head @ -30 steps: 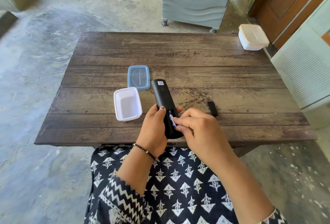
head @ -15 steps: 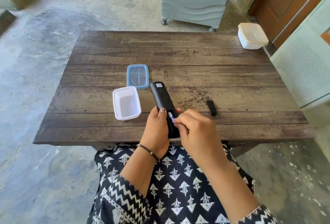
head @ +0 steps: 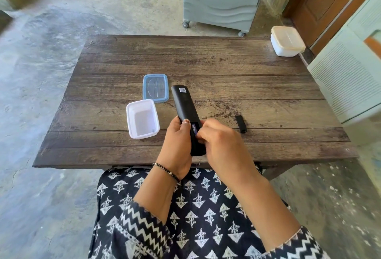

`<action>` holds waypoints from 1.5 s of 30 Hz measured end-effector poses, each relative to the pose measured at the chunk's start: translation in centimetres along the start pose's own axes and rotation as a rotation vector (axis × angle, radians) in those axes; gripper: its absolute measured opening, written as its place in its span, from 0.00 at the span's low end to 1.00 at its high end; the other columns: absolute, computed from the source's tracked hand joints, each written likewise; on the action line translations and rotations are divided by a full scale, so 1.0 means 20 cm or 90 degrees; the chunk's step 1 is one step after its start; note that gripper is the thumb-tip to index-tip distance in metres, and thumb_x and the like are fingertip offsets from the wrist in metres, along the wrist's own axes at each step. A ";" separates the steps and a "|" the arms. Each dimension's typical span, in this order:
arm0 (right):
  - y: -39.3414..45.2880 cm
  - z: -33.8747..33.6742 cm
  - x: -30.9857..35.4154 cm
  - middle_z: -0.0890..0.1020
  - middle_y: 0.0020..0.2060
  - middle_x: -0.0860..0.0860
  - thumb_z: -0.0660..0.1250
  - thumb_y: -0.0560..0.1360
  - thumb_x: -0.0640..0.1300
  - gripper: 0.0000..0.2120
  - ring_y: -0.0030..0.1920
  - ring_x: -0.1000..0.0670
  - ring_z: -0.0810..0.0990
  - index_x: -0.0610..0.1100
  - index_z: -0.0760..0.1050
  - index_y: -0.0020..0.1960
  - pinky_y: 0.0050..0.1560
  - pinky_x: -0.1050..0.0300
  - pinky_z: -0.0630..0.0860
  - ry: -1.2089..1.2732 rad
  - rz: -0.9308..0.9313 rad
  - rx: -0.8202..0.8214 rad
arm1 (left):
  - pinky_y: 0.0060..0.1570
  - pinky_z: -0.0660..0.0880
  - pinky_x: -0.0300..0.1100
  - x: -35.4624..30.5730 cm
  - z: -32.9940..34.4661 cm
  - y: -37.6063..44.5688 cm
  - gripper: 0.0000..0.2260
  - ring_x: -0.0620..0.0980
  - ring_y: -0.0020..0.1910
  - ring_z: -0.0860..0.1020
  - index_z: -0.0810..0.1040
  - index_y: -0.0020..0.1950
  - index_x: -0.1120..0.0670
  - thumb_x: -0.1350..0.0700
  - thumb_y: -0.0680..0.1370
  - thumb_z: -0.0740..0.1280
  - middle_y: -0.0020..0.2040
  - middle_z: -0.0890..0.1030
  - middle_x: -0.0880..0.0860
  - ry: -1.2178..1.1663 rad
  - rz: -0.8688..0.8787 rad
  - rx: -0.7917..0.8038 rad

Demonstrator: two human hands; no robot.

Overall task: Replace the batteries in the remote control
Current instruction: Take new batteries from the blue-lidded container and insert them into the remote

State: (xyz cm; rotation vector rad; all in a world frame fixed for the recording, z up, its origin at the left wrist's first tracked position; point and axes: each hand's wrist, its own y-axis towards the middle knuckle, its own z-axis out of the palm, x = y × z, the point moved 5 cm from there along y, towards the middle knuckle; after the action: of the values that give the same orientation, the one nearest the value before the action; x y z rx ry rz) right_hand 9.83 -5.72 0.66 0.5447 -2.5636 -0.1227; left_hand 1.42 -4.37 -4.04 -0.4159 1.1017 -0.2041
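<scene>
Table [head: 226, 62]: dark wooden planks, seen from above; the person sits at its near edge; everything below rests on it or is held over it.
Lidded tub [head: 287, 41]: white, cream lid on; far right corner of the table, well apart from the rest.
Open tub [head: 142, 121]: white, rectangular, nothing visible inside; left of centre, just beside the left hand.
Blue-rimmed lid [head: 155, 87]: clear, lying flat; just behind the open tub, near the remote's far end.
Remote control [head: 184, 105]: black, back side up, small white label at its far end; tilted, far end raised toward the lid, near end over the table's front edge; battery bay open at the near half.
Left hand [head: 178, 143]: closed around the remote's near half from the left, thumb on its back; beaded bracelet at the wrist.
Right hand [head: 221, 145]: fingers pinched together at the open bay, covering most of it; motion-blurred.
Battery [head: 194, 129]: only a blue-and-white sliver shows in the bay under the right fingertips; cannot tell whether it is fully seated.
Battery cover [head: 241, 124]: small black strip; flat on the table right of the hands, apart from them.
</scene>
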 end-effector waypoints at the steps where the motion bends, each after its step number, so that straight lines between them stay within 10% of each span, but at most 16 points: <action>1: -0.01 0.00 0.00 0.76 0.39 0.46 0.61 0.72 0.30 0.07 0.43 0.44 0.77 0.37 0.77 0.41 0.37 0.48 0.78 0.002 -0.003 0.008 | 0.33 0.75 0.39 0.00 0.00 0.01 0.11 0.47 0.33 0.75 0.71 0.58 0.60 0.60 0.82 0.51 0.38 0.77 0.53 -0.008 -0.011 0.001; 8: -0.10 0.06 -0.04 0.75 0.46 0.51 0.60 0.73 0.28 0.23 0.48 0.50 0.73 0.43 0.73 0.64 0.44 0.55 0.78 0.006 0.004 0.026 | 0.46 0.79 0.48 0.02 -0.03 0.05 0.13 0.53 0.44 0.77 0.70 0.61 0.61 0.59 0.82 0.50 0.48 0.79 0.59 -0.040 -0.041 -0.014; 13: -0.08 -0.03 -0.14 0.77 0.42 0.54 0.64 0.73 0.32 0.14 0.34 0.66 0.74 0.42 0.78 0.57 0.35 0.75 0.70 0.145 0.068 -0.025 | 0.50 0.76 0.52 0.03 -0.04 0.04 0.12 0.55 0.44 0.78 0.72 0.58 0.61 0.59 0.82 0.51 0.50 0.79 0.61 -0.027 -0.039 0.021; 21: 0.04 -0.02 -0.51 0.80 0.53 0.43 0.68 0.73 0.38 0.16 0.52 0.45 0.77 0.40 0.75 0.61 0.48 0.57 0.73 -0.100 0.300 -0.044 | 0.57 0.75 0.52 0.05 -0.05 0.04 0.12 0.56 0.53 0.79 0.71 0.62 0.58 0.59 0.82 0.51 0.57 0.79 0.62 -0.041 -0.058 0.027; 34: 0.00 -0.08 -0.32 0.82 0.41 0.51 0.72 0.68 0.38 0.09 0.37 0.56 0.77 0.45 0.81 0.48 0.38 0.67 0.73 0.103 0.314 -0.076 | 0.61 0.72 0.59 0.09 -0.04 0.05 0.12 0.56 0.55 0.78 0.74 0.57 0.55 0.61 0.82 0.52 0.57 0.79 0.60 -0.051 -0.075 0.044; 45: -0.03 -0.01 -0.03 0.79 0.52 0.50 0.69 0.71 0.40 0.09 0.48 0.51 0.78 0.40 0.79 0.51 0.49 0.58 0.78 0.048 0.143 -0.083 | 0.36 0.78 0.37 0.07 0.01 0.03 0.13 0.47 0.38 0.80 0.71 0.63 0.59 0.62 0.82 0.51 0.46 0.79 0.57 -0.128 -0.030 0.097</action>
State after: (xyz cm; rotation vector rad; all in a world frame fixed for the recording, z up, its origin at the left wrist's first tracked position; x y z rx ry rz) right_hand 10.58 -6.09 0.53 0.2069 -2.5017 -0.1851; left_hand 2.17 -4.24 -5.46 -0.3180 0.8727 -0.2798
